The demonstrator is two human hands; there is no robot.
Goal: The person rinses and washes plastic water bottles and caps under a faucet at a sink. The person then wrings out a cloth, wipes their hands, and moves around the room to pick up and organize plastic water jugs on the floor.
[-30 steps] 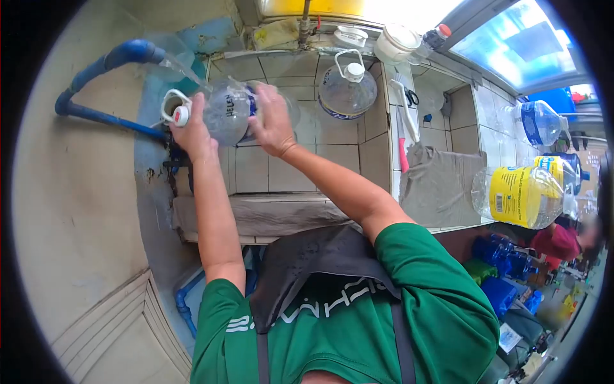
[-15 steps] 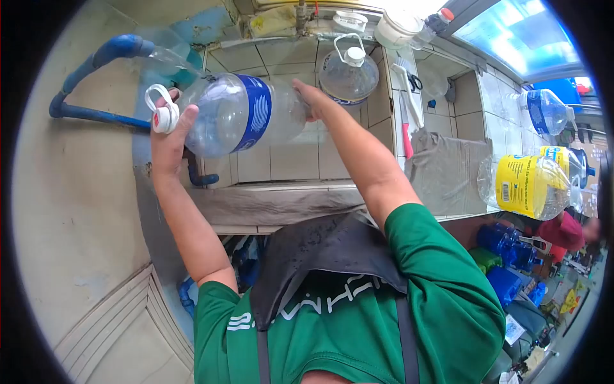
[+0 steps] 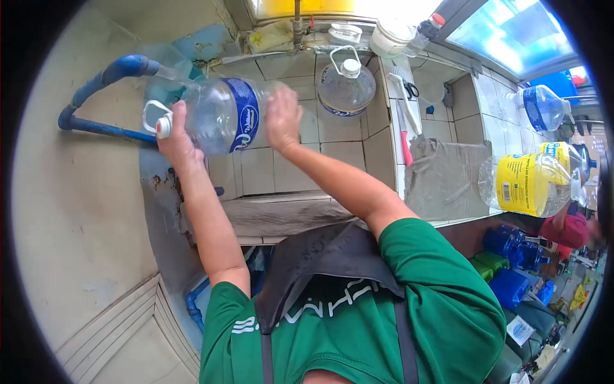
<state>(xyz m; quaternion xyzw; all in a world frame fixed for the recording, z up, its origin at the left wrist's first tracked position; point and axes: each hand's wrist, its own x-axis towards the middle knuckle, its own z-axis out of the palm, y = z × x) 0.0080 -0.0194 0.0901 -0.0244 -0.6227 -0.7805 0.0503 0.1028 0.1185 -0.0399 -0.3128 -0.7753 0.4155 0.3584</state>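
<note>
A large clear water bottle [image 3: 214, 121] with a blue label lies on its side above the tiled basin. My left hand [image 3: 181, 137] is closed around its neck end, beside the white cap [image 3: 164, 127] and looped handle. At the base end, my right hand [image 3: 283, 118] rests against the bottle, fingers extended and slightly blurred; its contact side is partly hidden. A second water bottle [image 3: 346, 86] with a white cap and handle stands upright in the basin, to the right of my right hand.
A blue pipe [image 3: 102, 80] curves beside the bottle at left. On the right ledge are a pink-handled knife [image 3: 407, 147], black scissors [image 3: 411, 89] and a grey cloth [image 3: 444, 176]. Yellow-labelled bottles [image 3: 521, 185] stand farther right. A white tub [image 3: 390, 38] sits at the back.
The bottle has turned about its length, bringing the label's lettering into view. My right hand has moved left and slightly down along the base end. My left hand keeps hold of the neck.
</note>
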